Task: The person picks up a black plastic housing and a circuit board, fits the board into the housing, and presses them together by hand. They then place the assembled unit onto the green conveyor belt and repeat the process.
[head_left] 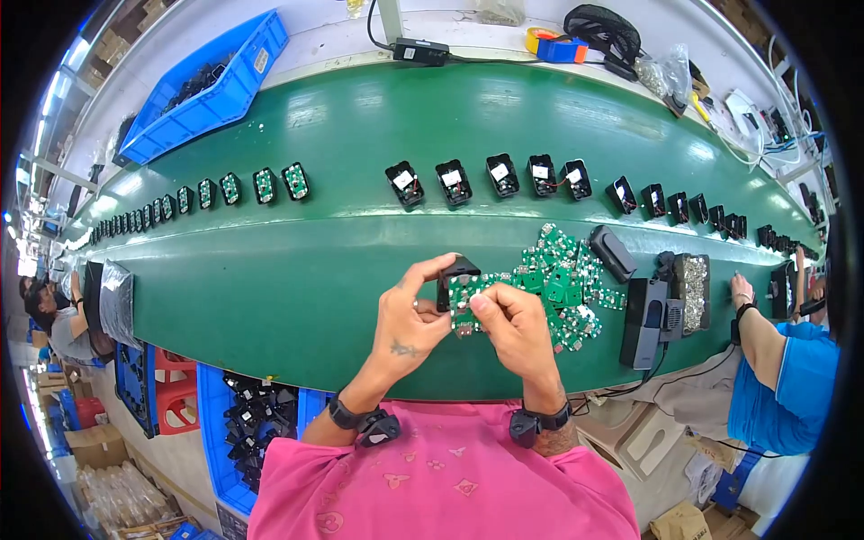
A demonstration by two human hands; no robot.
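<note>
My left hand [412, 310] grips a small black plastic housing [460, 267] above the green bench, its fingers wrapped around the outside. Against the housing's front lies a green circuit board [462, 304], pinched at its right edge by the thumb and fingers of my right hand [513, 326]. Whether the board sits inside the housing or only touches it, I cannot tell. Just right of my hands spreads a loose pile of green circuit boards [563, 281]. A black oblong case [613, 253] lies by the pile's far right side.
Black housings with boards [264, 185] line the far left; open housings with white labels [454, 182] continue rightward. A blue bin [205, 87] stands back left. Right of the pile are a dark boxy device [644, 322] and a tray of small metal parts [694, 293]. A co-worker's arm [760, 333] reaches in.
</note>
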